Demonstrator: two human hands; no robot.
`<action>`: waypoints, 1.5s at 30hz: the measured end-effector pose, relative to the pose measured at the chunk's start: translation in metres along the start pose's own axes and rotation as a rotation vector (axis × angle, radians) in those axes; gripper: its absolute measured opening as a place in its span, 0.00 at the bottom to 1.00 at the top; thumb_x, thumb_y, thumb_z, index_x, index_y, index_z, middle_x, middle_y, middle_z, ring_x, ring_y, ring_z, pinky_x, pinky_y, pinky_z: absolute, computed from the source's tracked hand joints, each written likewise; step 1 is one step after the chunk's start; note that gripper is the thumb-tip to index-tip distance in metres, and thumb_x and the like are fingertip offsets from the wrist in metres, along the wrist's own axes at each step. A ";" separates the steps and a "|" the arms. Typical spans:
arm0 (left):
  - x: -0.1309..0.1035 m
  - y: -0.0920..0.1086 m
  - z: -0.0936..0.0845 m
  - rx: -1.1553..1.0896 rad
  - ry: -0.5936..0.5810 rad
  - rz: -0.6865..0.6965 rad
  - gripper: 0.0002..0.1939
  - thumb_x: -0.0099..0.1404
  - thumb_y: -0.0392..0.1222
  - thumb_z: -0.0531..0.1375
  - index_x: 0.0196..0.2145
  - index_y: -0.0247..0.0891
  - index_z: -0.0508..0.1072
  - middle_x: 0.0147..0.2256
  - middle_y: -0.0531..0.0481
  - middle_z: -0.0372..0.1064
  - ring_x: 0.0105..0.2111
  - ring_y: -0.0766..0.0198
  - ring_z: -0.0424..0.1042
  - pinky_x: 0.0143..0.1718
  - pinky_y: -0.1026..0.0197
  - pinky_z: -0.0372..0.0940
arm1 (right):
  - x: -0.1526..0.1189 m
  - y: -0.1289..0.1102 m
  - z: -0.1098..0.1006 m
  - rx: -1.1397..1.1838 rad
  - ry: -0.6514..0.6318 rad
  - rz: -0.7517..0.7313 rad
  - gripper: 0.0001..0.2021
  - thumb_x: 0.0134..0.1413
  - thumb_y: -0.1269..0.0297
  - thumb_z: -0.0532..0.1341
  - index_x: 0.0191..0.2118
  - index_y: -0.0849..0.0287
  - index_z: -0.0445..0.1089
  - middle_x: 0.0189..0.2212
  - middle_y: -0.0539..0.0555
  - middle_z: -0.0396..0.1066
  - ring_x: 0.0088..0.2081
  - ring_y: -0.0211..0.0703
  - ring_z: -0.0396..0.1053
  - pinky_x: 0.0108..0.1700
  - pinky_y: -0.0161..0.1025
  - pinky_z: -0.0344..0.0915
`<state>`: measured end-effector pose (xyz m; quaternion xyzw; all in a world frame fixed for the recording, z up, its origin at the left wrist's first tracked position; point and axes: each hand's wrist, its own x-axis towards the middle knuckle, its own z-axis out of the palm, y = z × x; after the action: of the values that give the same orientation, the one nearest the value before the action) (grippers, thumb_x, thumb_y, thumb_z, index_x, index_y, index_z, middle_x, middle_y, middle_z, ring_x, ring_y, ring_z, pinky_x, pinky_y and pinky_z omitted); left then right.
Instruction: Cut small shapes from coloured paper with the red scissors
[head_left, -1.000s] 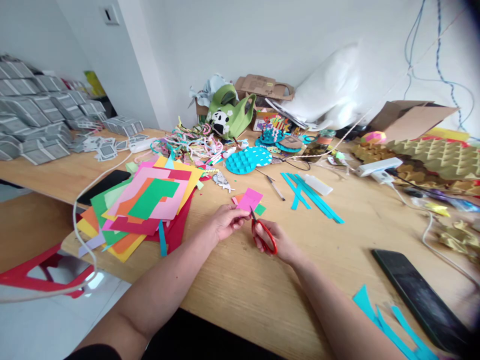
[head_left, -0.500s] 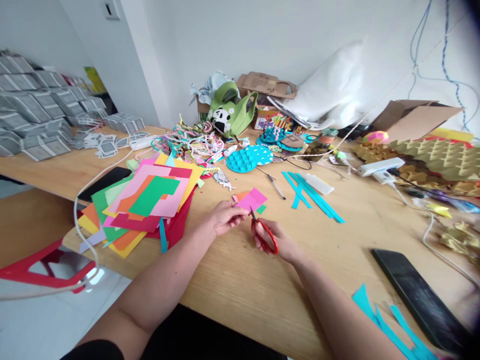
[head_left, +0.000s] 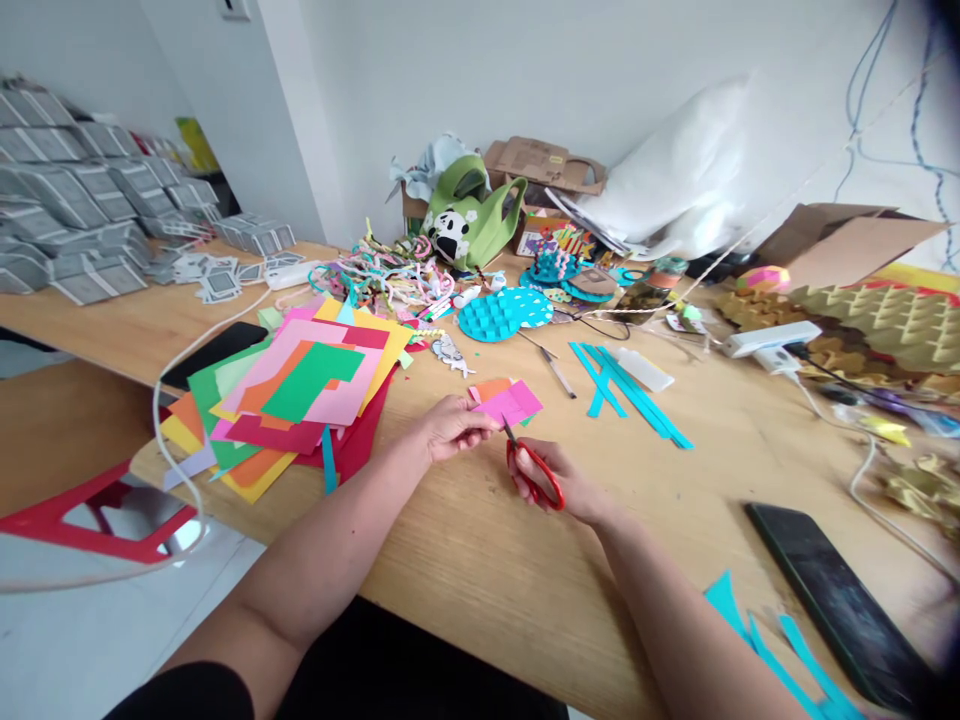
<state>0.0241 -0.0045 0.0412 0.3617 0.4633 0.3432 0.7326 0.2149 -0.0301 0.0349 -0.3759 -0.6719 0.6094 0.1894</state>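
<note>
A small piece of pink paper (head_left: 519, 402) is pinched at its left edge by my left hand (head_left: 457, 428). My right hand (head_left: 547, 475) grips red-handled scissors (head_left: 553, 488), whose blades meet the near edge of the pink paper. Whether the blades are fully closed is too small to tell. Just behind the pink piece, an orange scrap (head_left: 491, 388) lies on the table. To the left of my hands is a pile of coloured paper sheets (head_left: 352, 385), with a green cut sheet (head_left: 304, 385) on top.
Blue paper strips (head_left: 634, 395) and a pen (head_left: 559, 375) lie beyond my hands. A phone (head_left: 832, 590) rests at the right, beside more blue strips (head_left: 757, 640). Farther back are blue round crafts (head_left: 491, 315), a green panda bag (head_left: 472, 225) and a power strip (head_left: 772, 338).
The pink paper has turned slightly and sits flatter, hiding more of the green scrap behind it. Both hands keep their hold. The camera view has shifted a little.
</note>
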 end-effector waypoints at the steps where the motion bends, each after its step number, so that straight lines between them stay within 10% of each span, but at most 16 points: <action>1: 0.000 0.000 0.000 0.002 0.000 -0.003 0.06 0.49 0.34 0.63 0.21 0.31 0.68 0.15 0.55 0.63 0.12 0.79 0.54 0.12 0.72 0.40 | 0.000 0.000 0.000 -0.004 -0.004 -0.006 0.25 0.53 0.37 0.53 0.26 0.59 0.58 0.17 0.48 0.63 0.17 0.32 0.59 0.16 0.29 0.54; 45: 0.005 -0.007 -0.004 -0.006 -0.021 0.028 0.10 0.47 0.39 0.67 0.25 0.31 0.70 0.17 0.55 0.65 0.13 0.77 0.59 0.14 0.71 0.46 | 0.001 0.001 -0.002 -0.014 0.038 -0.044 0.24 0.51 0.38 0.56 0.25 0.58 0.57 0.16 0.47 0.62 0.16 0.32 0.58 0.18 0.31 0.53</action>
<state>0.0232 -0.0027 0.0319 0.3694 0.4494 0.3512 0.7337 0.2164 -0.0280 0.0339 -0.3739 -0.6806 0.5930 0.2129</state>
